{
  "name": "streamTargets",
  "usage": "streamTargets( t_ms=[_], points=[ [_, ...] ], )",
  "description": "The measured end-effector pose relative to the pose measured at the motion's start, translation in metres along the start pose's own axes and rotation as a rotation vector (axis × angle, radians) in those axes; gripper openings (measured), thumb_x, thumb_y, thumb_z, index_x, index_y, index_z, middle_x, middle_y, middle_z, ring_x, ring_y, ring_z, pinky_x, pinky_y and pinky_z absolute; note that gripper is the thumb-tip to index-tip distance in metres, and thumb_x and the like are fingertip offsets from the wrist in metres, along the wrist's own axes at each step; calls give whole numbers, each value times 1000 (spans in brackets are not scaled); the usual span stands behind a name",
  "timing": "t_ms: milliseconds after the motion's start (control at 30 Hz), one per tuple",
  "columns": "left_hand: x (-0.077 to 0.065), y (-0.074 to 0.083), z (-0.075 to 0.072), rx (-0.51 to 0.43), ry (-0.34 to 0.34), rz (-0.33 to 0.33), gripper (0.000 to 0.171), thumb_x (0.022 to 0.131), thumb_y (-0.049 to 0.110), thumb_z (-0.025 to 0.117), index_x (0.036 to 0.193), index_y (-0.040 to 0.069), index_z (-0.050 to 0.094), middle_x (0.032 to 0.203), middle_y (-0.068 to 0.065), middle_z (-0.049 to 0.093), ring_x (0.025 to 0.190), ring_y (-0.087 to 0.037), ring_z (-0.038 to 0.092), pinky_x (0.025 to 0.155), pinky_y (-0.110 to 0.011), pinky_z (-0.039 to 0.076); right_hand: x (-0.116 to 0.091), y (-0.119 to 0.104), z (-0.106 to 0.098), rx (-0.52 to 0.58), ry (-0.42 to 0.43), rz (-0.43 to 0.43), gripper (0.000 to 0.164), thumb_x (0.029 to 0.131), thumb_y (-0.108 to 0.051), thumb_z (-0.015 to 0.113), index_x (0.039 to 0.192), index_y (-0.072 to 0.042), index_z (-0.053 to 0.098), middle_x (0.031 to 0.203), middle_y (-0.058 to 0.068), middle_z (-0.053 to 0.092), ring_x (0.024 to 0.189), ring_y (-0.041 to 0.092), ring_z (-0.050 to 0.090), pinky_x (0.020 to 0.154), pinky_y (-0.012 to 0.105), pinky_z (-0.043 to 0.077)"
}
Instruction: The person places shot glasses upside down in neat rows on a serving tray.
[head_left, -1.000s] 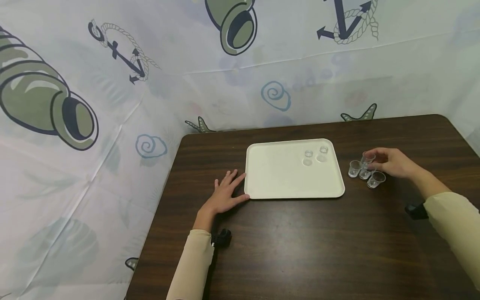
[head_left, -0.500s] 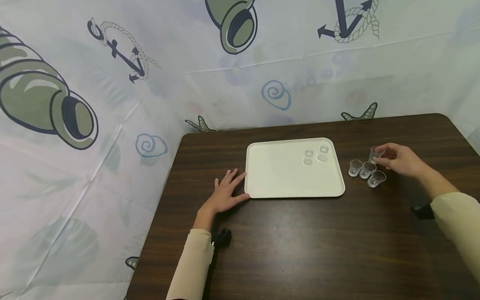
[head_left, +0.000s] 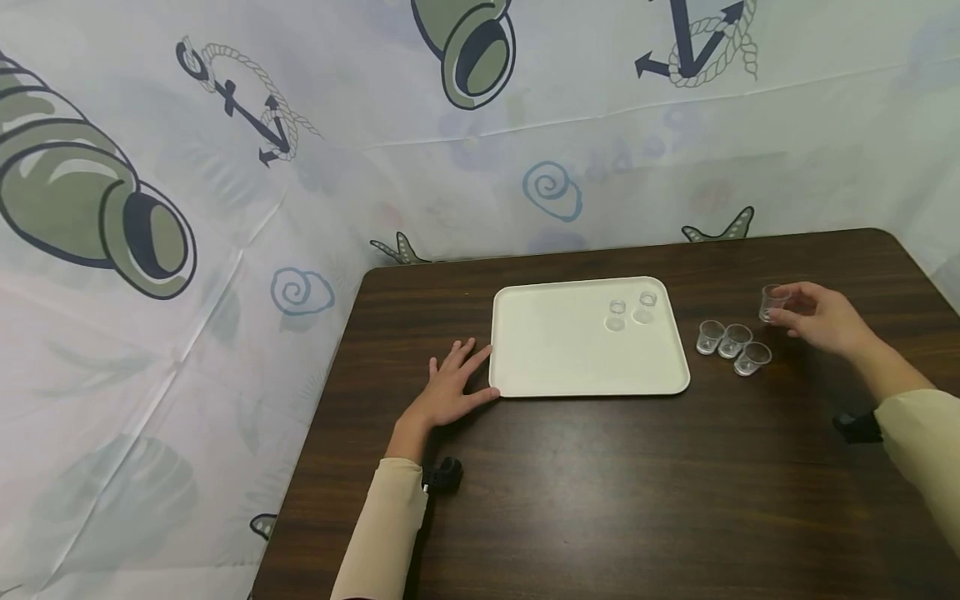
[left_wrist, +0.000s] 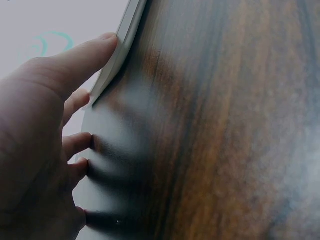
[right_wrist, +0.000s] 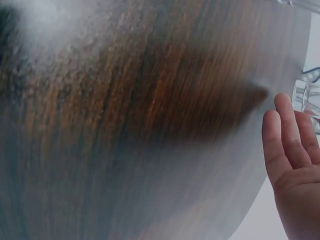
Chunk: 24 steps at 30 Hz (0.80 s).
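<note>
My right hand (head_left: 823, 321) pinches a clear shot glass (head_left: 772, 303) between thumb and fingers, over the right part of the table. In the right wrist view part of that shot glass (right_wrist: 300, 94) shows beyond the fingertips. Just left of this hand, three more shot glasses (head_left: 735, 341) stand close together in a slanting row. My left hand (head_left: 444, 395) lies with fingers spread at the left end of a cream tray (head_left: 555, 350), its thumb and index fingertip at the rim. Up close, the left thumb (left_wrist: 87, 60) touches the tray's edge (left_wrist: 122, 50).
Two small clear glasses (head_left: 617, 307) sit toward the tray's right back corner. Everything stands on a dark wood-grain table (head_left: 600, 500) with rounded corners. A patterned cloth (head_left: 450, 192) hangs behind and to the left, right along the table edge.
The right hand has lifted the shot glass away from the other three and carried it to the right and slightly back. The left hand and the tray stay put.
</note>
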<state>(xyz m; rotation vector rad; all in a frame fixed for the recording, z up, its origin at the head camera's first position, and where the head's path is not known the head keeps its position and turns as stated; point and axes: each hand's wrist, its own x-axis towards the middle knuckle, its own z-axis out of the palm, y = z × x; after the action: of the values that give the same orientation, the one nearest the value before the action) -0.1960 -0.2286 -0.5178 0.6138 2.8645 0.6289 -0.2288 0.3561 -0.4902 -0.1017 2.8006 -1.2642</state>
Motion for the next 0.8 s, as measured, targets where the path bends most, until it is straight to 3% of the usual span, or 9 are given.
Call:
streamTargets(
  t_ms=[267,433,567,800],
  points=[
    [1,0,0,-1,-4,-5,81,90,64,57,157,32,24,163,-9,15,150,-31,3,108,-70,-1,1,3,-5,-37,41,9,53,99,-30,60,133,9,46,122,34,50,72,-1,56,59,23,50],
    [1,0,0,-1,-7,-5,81,90,64,56,157,32,24,163,-8,14,150,-31,2,108,-70,-1,2,0,-6,-47,62,17,54,101,-32,54,134,10,44,124,34,48,88,24,59,59,18,46],
    [1,0,0,-5,-4,6,81,91,63,57,157,31,25,163,-9,15,150,-32,3,108,-71,0,4,-11,-5,-81,100,2,54,102,-34,53,134,8,46,124,34,50,104,41,50,61,13,37],
    [1,-1,1,1,-12,-6,81,90,64,56,157,32,24,163,-8,14,150,-31,2,108,-70,0,11,-45,2,-96,134,-84,47,100,-30,57,134,3,52,118,29,55,101,36,50,64,17,35]
  ],
)
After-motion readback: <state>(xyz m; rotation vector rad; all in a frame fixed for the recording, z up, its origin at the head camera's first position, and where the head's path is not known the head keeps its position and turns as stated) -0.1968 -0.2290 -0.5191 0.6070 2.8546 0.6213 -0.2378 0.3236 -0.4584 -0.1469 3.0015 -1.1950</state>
